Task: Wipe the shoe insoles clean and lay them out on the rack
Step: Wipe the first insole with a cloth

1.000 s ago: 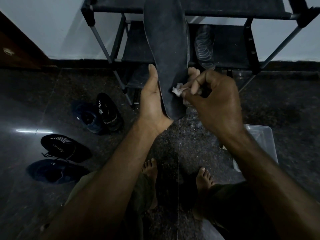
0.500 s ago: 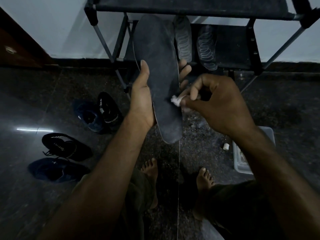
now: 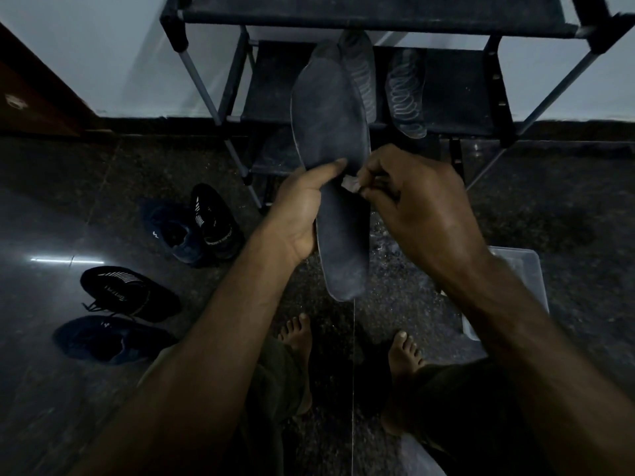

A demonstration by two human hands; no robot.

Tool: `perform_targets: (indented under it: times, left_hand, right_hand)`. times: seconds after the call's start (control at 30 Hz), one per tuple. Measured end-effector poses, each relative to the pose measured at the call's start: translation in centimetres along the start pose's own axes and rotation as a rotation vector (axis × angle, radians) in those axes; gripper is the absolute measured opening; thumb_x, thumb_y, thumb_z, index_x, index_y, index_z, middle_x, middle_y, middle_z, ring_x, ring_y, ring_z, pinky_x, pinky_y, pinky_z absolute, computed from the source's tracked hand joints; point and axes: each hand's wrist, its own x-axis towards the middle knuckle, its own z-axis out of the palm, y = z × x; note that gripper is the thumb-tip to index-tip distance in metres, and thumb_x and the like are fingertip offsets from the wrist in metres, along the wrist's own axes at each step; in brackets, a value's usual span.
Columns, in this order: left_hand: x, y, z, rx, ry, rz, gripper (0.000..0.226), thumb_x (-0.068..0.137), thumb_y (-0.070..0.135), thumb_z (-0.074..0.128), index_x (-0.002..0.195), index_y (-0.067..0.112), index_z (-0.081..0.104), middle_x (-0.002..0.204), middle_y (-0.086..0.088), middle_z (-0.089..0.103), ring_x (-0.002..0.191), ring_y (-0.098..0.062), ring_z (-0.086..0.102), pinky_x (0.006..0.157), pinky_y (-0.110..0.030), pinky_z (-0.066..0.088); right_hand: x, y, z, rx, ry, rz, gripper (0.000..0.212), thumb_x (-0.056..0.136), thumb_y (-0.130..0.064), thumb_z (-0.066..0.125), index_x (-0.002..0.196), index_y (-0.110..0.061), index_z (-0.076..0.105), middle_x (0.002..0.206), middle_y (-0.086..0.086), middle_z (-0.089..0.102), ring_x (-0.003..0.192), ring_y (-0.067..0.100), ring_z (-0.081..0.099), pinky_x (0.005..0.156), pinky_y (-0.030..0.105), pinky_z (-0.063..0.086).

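Left hand (image 3: 302,214) clamped on insole (image 3: 331,132), long axis pointing straight at rack shelf (image 3: 275,97), right hand (image 3: 409,201) pinching wipe (image 3: 351,183) against insole's right edge.

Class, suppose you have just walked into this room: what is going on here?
A barefoot person stands before a black metal shoe rack, cleaning a long dark grey shoe insole. The left hand grips it around the middle, thumb across the front, while the right hand pinches a small white wad of wipe against its right edge. Two patterned grey insoles already lie on the rack's middle shelf. Four dark shoes sit on the floor to the left.
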Motion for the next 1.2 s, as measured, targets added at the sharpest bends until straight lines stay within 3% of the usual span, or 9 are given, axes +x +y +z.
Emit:
perform_targets:
  times: [0.13,0.33,0.4,0.53,0.7,0.8,1.0,1.2]
  left_hand:
    - [-0.2,-0.2,0.2,0.056,-0.036,0.038,0.017,0.095,0.001,0.05,0.09,0.005,0.065,0.071,-0.004,0.07,0.067,-0.013,0.067,0.066,-0.022,0.056]
    - [-0.5,-0.5,0.6,0.082,-0.124,0.021,0.019,0.096,0.0,0.048,0.098,0.008,0.065,0.076,-0.002,0.072,0.071,-0.013,0.069,0.069,-0.024,0.057]
    - [-0.6,-0.5,0.7,0.094,-0.122,0.03,0.019,0.095,-0.001,0.049,0.097,0.008,0.065,0.076,-0.001,0.073,0.07,-0.013,0.069,0.068,-0.024,0.057]
    - [-0.7,-0.2,0.7,0.093,-0.097,0.05,0.022,0.094,-0.004,0.048,0.089,0.009,0.065,0.07,0.001,0.071,0.066,-0.009,0.067,0.066,-0.021,0.055]
    - [-1.0,-0.7,1.1,0.155,-0.15,0.023,0.018,0.096,0.0,0.049,0.095,0.009,0.064,0.073,0.0,0.072,0.067,-0.012,0.069,0.064,-0.024,0.057]
    - [-1.1,-0.9,1.3,0.171,-0.161,0.017,0.018,0.096,0.0,0.049,0.094,0.009,0.064,0.07,0.002,0.073,0.064,-0.011,0.069,0.062,-0.024,0.056]
    - [-1.2,-0.8,1.2,0.19,-0.15,0.026,0.019,0.095,-0.001,0.05,0.093,0.01,0.065,0.07,0.002,0.072,0.064,-0.011,0.068,0.063,-0.024,0.056]
    - [-1.5,-1.0,1.5,0.222,-0.193,0.003,0.017,0.095,0.001,0.051,0.092,0.011,0.065,0.071,0.004,0.072,0.066,-0.009,0.069,0.061,-0.023,0.056]
  right_hand:
    - [0.1,0.0,-0.1,-0.039,0.07,-0.02,0.013,0.083,0.0,0.067,0.092,-0.009,0.062,0.084,0.0,0.065,0.077,0.018,0.061,0.064,0.043,0.053]
    - [0.6,0.6,-0.4,-0.014,0.182,0.055,0.009,0.087,-0.002,0.064,0.092,-0.008,0.059,0.08,-0.008,0.057,0.071,0.009,0.056,0.066,0.033,0.052]
    - [0.6,0.7,-0.8,-0.008,0.151,0.06,0.011,0.086,-0.001,0.064,0.09,-0.009,0.058,0.078,-0.006,0.059,0.067,0.006,0.055,0.063,0.035,0.052]
    - [0.6,0.6,-1.7,0.035,0.003,0.067,0.013,0.084,-0.006,0.069,0.088,-0.011,0.059,0.081,0.001,0.066,0.074,0.015,0.063,0.064,0.041,0.053]
    - [0.7,1.2,-1.6,0.007,0.188,0.066,0.009,0.086,-0.004,0.065,0.087,-0.009,0.058,0.078,-0.003,0.062,0.069,0.009,0.058,0.062,0.033,0.051]
    - [0.9,1.6,-1.7,0.014,0.249,0.082,0.007,0.086,-0.004,0.064,0.087,-0.008,0.059,0.08,0.003,0.065,0.072,0.014,0.061,0.063,0.039,0.052]
    - [0.9,1.6,-2.8,-0.004,0.056,0.076,0.016,0.081,-0.001,0.068,0.083,-0.014,0.058,0.082,0.001,0.068,0.077,0.016,0.064,0.068,0.042,0.054]
    - [1.0,2.4,-2.6,-0.061,0.3,0.094,0.011,0.084,0.0,0.062,0.085,-0.011,0.059,0.078,-0.001,0.062,0.067,0.004,0.052,0.06,0.02,0.047]
